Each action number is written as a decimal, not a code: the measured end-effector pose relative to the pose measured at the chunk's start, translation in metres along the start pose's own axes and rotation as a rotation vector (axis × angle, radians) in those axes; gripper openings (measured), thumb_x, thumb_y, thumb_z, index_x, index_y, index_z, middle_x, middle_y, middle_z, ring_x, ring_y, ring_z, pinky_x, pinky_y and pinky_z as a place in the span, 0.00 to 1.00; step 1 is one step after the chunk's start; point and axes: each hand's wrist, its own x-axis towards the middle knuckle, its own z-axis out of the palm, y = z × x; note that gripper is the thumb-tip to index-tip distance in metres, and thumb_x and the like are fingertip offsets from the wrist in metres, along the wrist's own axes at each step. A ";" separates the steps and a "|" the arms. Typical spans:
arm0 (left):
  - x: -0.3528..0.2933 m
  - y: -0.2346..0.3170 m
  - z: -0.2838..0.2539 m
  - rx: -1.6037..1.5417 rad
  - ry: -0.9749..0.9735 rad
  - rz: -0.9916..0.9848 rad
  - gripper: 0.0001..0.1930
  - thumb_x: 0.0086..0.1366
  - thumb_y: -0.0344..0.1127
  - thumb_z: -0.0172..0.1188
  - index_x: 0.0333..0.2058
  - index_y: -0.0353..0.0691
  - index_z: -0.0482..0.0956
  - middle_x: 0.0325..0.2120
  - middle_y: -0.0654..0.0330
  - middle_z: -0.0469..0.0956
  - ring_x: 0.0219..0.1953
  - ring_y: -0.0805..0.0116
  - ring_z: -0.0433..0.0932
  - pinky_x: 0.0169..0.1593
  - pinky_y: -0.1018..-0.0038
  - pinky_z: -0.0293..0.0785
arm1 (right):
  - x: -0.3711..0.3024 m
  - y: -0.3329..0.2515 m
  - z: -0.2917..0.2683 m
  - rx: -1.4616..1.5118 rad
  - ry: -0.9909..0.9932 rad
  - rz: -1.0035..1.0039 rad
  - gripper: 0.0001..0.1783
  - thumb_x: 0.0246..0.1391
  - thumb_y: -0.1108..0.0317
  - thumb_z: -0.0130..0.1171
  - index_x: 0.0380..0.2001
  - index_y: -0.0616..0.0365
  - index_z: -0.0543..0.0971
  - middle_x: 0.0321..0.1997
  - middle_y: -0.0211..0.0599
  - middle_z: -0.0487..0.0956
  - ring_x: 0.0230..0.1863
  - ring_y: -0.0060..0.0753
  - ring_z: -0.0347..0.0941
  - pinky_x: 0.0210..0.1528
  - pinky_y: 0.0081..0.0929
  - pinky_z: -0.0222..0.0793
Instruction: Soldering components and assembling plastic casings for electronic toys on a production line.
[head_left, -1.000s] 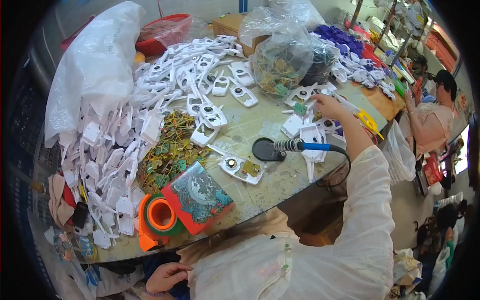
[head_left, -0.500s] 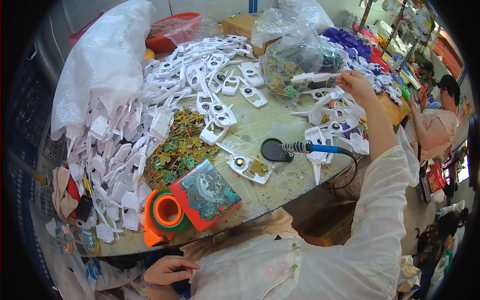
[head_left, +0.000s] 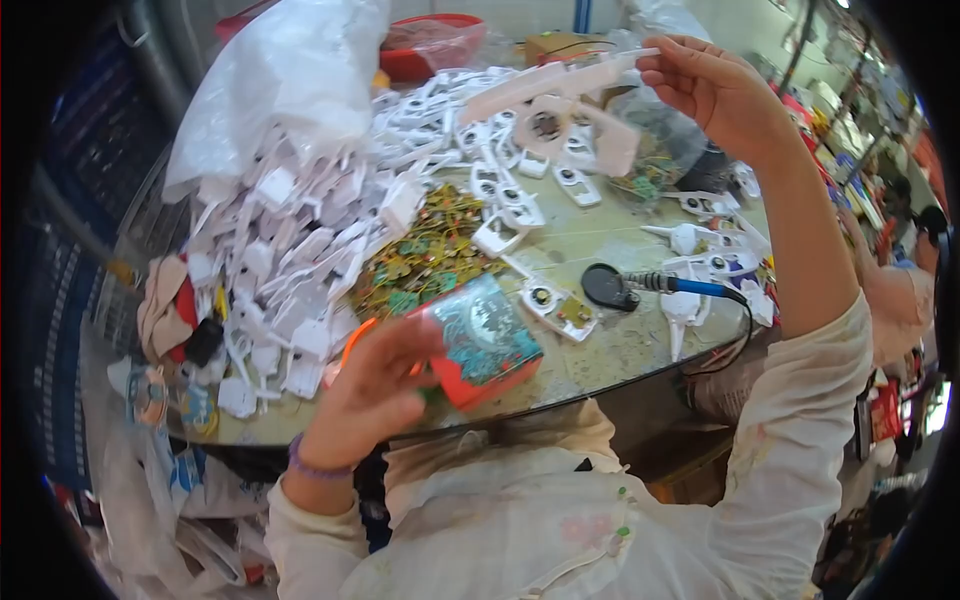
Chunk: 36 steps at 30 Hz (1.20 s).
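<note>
Above the worktable (head_left: 570, 237), we are holding aloft a slender pale plastic piece (head_left: 530, 90), tilting nearly edge-on; a broader pale piece (head_left: 606, 138) is hanging just below, showing a dark round part (head_left: 546, 124).

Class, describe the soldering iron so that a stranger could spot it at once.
On the table, right of centre, sits a round black dish. The soldering iron extends rightward from it, its blue handle unlike the white plastic parts nearby.
</note>
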 end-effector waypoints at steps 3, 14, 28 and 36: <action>0.025 -0.012 -0.003 -0.195 0.146 -0.024 0.39 0.61 0.42 0.58 0.64 0.43 0.46 0.61 0.51 0.55 0.60 0.53 0.62 0.60 0.61 0.60 | 0.008 0.005 0.057 0.246 -0.203 0.045 0.14 0.59 0.65 0.51 0.43 0.65 0.74 0.40 0.40 0.79 0.41 0.27 0.77 0.43 0.19 0.75; 0.005 -0.006 -0.026 -0.085 0.394 -0.094 0.13 0.65 0.34 0.54 0.44 0.32 0.73 0.37 0.58 0.77 0.38 0.74 0.77 0.42 0.78 0.74 | 0.002 0.084 0.124 0.257 -0.275 0.404 0.11 0.61 0.64 0.48 0.41 0.59 0.72 0.35 0.36 0.80 0.35 0.22 0.77 0.39 0.19 0.74; 0.049 -0.045 -0.034 0.366 0.026 0.048 0.22 0.55 0.35 0.62 0.47 0.36 0.70 0.39 0.57 0.74 0.40 0.69 0.75 0.41 0.74 0.71 | 0.023 0.117 0.141 0.360 -0.388 0.490 0.10 0.57 0.68 0.50 0.39 0.61 0.73 0.34 0.43 0.80 0.36 0.31 0.78 0.39 0.23 0.74; 0.020 -0.013 -0.050 1.069 0.221 0.045 0.17 0.49 0.25 0.56 0.41 0.34 0.76 0.34 0.58 0.69 0.25 0.71 0.71 0.29 0.77 0.69 | 0.036 0.129 0.143 0.104 -0.306 0.534 0.06 0.51 0.69 0.49 0.30 0.59 0.74 0.18 0.30 0.72 0.20 0.20 0.68 0.21 0.17 0.59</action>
